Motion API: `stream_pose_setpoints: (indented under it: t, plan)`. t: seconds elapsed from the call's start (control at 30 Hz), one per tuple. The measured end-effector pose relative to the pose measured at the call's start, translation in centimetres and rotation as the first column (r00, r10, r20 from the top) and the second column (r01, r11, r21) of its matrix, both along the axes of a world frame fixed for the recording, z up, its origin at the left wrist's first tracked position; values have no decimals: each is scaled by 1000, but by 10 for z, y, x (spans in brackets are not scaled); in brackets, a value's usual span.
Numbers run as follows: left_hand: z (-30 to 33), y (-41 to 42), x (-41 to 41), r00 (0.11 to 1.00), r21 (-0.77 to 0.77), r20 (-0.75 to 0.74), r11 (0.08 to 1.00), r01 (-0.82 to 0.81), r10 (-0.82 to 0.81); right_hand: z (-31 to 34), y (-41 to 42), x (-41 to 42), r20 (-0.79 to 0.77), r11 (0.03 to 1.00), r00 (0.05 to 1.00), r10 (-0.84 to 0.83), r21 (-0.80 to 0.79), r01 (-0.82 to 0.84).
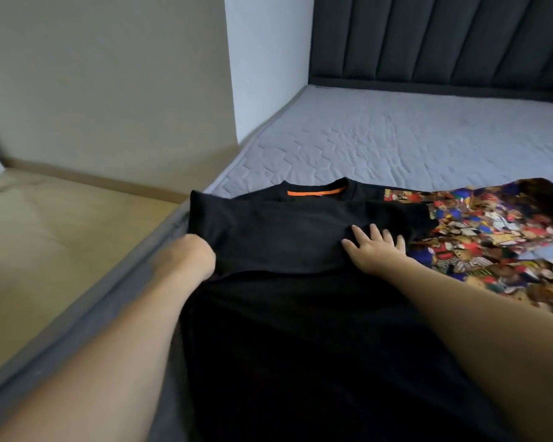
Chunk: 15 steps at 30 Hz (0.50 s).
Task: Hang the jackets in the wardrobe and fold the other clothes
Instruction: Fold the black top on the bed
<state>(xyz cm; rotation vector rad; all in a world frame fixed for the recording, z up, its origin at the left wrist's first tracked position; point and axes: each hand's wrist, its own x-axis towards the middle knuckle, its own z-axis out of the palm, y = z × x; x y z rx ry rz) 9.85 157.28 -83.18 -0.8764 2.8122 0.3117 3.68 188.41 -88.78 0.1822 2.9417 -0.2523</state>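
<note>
Black t-shirt lies flat on the mattress near its left edge, collar away from me. Right hand rests on its chest, fingers spread, palm down. Left hand is tucked under the folded-over left sleeve; can't tell its grip. Patterned garment lies just right, touching the shirt.

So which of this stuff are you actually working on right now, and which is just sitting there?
In the job:
- black T-shirt, being folded on the bed
- left hand, tucked under its folded side
- right hand, flat on top
- patterned garment, beside it, apparently next

Just there:
- mattress
- dark headboard
- floor
</note>
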Motion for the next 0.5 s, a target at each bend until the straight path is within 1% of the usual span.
stream_pose_setpoints:
  t: [0.03,0.07,0.1,0.13,0.2,0.23,0.27,0.3,0.33,0.37,0.43,0.47,0.5]
  plan:
    - [-2,-8,4,994,-78,104,997,-28,36,-3,-3,3,-19,1000,1000,2,-3,-2]
    - [-7,-10,5,995,-132,101,991,-14,28,-7,-4,3,-60,999,998,-25,-27,24]
    - [-13,-5,5,999,-155,31,988,17,-12,-9,-4,3,-114,995,990,-81,-70,73]
    - [-16,5,3,994,-181,-74,981,63,-77,-10,-2,1,-183,984,970,-159,-113,140]
    - [-16,33,-12,936,-277,-223,938,208,-273,-7,7,-7,-283,937,896,-343,-164,307]
    - [-15,46,-28,903,-299,-251,915,270,-348,-2,17,-12,-281,894,850,-446,-192,406]
    - [-14,58,-43,881,-295,-251,898,326,-402,3,31,-21,-243,833,799,-550,-233,502]
    - [-13,68,-60,866,-271,-235,885,378,-441,9,47,-29,-175,773,759,-627,-263,578]
    - [-15,74,-77,858,-252,-208,873,418,-470,13,63,-39,-111,745,749,-653,-267,611]
    - [-19,79,-92,861,-238,-169,868,436,-479,15,76,-46,-66,764,779,-624,-261,590]
    - [-29,85,-115,878,-240,-91,866,438,-470,17,92,-62,-23,819,863,-504,-331,469]
    - [-32,86,-124,883,-252,-103,870,423,-459,17,96,-69,-45,828,888,-457,-386,407]
    - [-35,89,-132,876,-287,-164,872,397,-453,17,101,-75,-81,825,891,-446,-423,374]
